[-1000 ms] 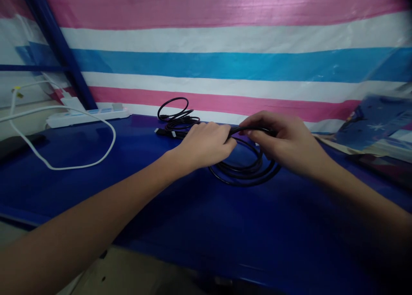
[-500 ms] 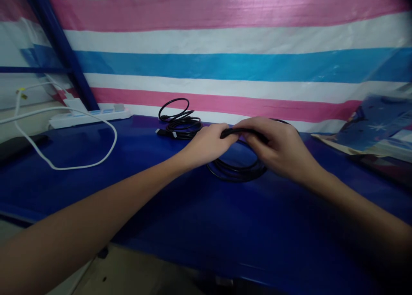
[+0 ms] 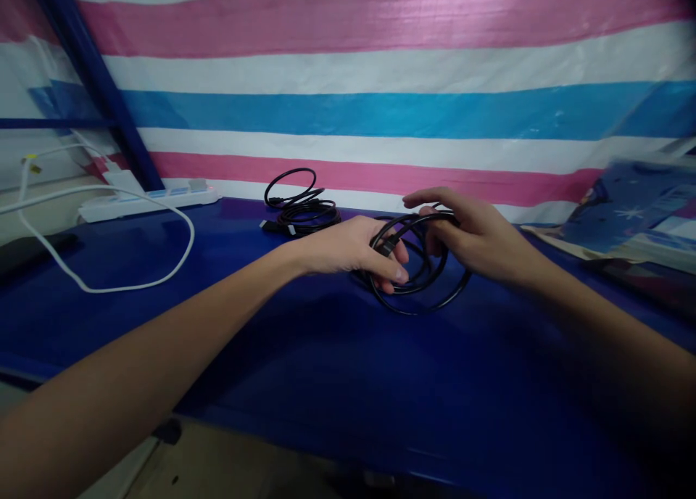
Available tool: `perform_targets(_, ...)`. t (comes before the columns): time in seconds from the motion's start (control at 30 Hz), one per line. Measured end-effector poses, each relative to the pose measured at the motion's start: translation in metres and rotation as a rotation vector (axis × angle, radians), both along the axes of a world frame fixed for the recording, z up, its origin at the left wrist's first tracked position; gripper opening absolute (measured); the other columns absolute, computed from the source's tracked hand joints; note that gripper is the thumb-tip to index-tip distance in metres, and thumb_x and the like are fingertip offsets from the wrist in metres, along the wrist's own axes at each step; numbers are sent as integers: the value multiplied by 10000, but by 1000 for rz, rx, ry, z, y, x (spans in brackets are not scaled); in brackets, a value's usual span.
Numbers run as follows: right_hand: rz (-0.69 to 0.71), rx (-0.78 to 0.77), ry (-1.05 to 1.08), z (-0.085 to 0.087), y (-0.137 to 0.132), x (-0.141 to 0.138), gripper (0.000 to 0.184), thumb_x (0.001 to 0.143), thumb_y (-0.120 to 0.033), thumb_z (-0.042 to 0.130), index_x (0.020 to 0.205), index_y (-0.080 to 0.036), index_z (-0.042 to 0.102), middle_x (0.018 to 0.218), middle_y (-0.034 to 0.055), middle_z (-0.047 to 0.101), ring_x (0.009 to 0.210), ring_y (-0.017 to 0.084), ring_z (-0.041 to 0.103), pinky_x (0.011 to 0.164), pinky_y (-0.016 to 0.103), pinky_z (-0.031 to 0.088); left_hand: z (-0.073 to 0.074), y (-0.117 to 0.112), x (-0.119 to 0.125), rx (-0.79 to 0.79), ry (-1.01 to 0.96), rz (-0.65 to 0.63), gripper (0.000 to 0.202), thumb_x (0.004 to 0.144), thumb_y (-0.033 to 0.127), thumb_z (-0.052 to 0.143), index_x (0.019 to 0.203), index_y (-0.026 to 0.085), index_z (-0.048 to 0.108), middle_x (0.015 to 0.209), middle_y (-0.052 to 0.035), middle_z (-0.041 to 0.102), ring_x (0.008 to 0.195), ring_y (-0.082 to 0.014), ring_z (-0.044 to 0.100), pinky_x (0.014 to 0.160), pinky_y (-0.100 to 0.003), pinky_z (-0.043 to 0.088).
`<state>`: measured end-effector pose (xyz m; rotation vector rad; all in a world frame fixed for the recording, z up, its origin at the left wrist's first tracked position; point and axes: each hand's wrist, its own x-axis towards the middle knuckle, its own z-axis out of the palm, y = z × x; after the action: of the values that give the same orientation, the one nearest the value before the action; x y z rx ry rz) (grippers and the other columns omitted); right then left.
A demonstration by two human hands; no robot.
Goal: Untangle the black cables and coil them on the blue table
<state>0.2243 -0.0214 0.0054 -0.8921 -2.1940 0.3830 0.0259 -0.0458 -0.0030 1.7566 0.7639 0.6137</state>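
A black cable [image 3: 455,294] hangs in loose loops between my hands, low over the blue tabletop [image 3: 326,390]. My left hand [image 3: 353,246] is closed on the loops, with the thumb across them and a dark plug [image 3: 388,246] showing at the grip. On the opposite side, my right hand [image 3: 481,231] pinches the cable near the thumb while its index finger reaches out straight. A second coiled black cable [image 3: 309,215], with a plug and a pale tag, lies just behind my left hand.
A white power strip [image 3: 122,207] with a charger stands at the back left. A white cord [image 3: 190,245] curves over the table in front of it. Farther left lies a dark flat object [image 3: 40,252]. A blue patterned item [image 3: 614,201] is at the right. Striped sheeting [image 3: 348,114] hangs behind.
The cable loops have turned and spread wider, and the plug now shows at my left hand. My right index finger has lifted and straightened; my hands are slightly farther apart.
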Motion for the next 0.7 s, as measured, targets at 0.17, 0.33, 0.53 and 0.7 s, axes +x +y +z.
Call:
perform_targets(0.17, -10, -75, 111, -2, 4, 3, 363, 745, -119, 418, 1064, -194, 573, 1026, 68, 647, 505, 111, 548, 459, 279, 440, 7, -8, 0, -190, -67, -155, 400, 636, 16, 702, 986, 155, 569, 926, -45, 676, 817, -151, 685, 743, -287, 534)
perform_targets(0.33, -114, 64, 102, -4, 7, 7, 392, 657, -54, 392, 940, -219, 607, 887, 41, 674, 716, 189, 630, 571, 307, 473, -1, -8, 7, -231, -141, -164, 531, 632, 19, 708, 1103, 168, 514, 951, -54, 660, 826, -161, 680, 753, -304, 532)
perform_targets(0.53, -229, 348, 49, 0, -5, -2, 311, 722, -83, 408, 894, -204, 638, 847, 55, 698, 804, 223, 653, 682, 352, 483, 1, -17, 18, -115, -202, 71, 205, 778, 213, 627, 940, 182, 506, 626, 51, 540, 520, -96, 595, 520, -218, 485)
perform_targets(0.7, -219, 437, -25, 4, -14, -5, 350, 745, -78, 422, 966, -188, 670, 920, 65, 711, 829, 222, 655, 707, 350, 487, 6, -23, 19, -29, -157, 166, 160, 830, 241, 539, 712, 177, 452, 570, 70, 373, 400, -49, 453, 433, -192, 426)
